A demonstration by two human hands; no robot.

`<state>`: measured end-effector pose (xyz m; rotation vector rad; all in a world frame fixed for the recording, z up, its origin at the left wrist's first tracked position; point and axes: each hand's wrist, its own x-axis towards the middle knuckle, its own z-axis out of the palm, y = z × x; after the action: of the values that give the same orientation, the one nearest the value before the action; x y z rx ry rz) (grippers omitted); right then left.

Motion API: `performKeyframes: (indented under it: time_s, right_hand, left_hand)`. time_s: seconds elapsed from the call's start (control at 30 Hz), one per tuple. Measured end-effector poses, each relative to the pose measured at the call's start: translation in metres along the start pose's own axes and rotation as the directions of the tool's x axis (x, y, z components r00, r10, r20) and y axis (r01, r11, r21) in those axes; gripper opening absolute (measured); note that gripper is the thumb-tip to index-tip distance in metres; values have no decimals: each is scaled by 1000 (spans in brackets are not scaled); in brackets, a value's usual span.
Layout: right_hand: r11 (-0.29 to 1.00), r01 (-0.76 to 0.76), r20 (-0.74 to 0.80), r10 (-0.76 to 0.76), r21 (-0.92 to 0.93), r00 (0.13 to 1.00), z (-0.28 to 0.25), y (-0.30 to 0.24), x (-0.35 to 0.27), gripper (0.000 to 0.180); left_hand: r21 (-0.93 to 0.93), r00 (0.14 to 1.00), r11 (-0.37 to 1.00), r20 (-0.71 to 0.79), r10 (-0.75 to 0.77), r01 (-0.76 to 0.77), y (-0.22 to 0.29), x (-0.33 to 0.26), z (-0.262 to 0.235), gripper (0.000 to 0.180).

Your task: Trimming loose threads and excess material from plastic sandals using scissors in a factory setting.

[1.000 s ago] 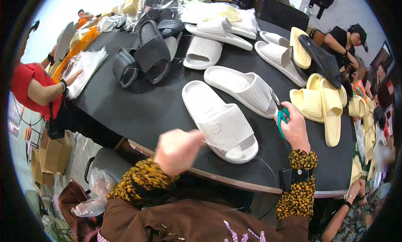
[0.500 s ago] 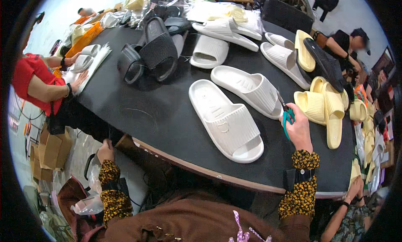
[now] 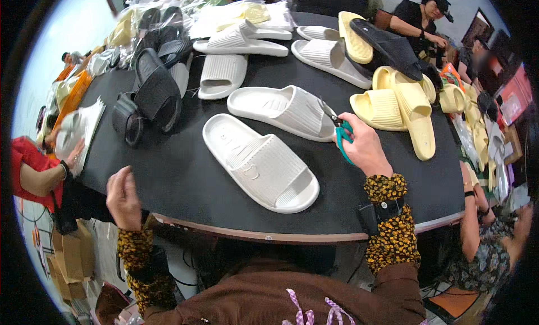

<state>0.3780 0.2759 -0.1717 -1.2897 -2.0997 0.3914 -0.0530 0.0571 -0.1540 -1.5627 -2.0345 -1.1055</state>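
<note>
My right hand (image 3: 366, 144) is closed round the teal handles of a pair of scissors (image 3: 343, 138). Their dark metal blades lie against the toe end of a white ribbed slide sandal (image 3: 300, 114). A second white slide (image 3: 261, 165), with a small raised outline on its strap, lies nearer to me, untouched. Off to the left, my left hand (image 3: 124, 198) is raised by the table's edge, fingers curled together. Whatever it may hold is hidden or too small to make out.
Black slides (image 3: 157, 92) stand at the left and more white ones (image 3: 222, 75) behind. Yellow slides (image 3: 393, 108) and a black slide (image 3: 387, 47) lie right on the dark table (image 3: 168, 184). A person in red (image 3: 36, 170) handles slides at the left; others sit at the right.
My left hand has risen from below the table edge to its level. The view has shifted, so the table's things sit further left. My right hand still holds the scissors at the white slide.
</note>
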Motion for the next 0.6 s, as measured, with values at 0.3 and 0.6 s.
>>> performKeyframes:
  time_s: [0.3,0.6]
  right_hand:
    - [998,60,-65,-59,13,996,3,2,7,26]
    - [997,51,-78,-55,-59,995,-3,4,2,30]
  left_hand:
    - [-433,647,901,677,351,-36,143,39,103,52]
    - [-513,466,468,856,222,720,172,78,157,69]
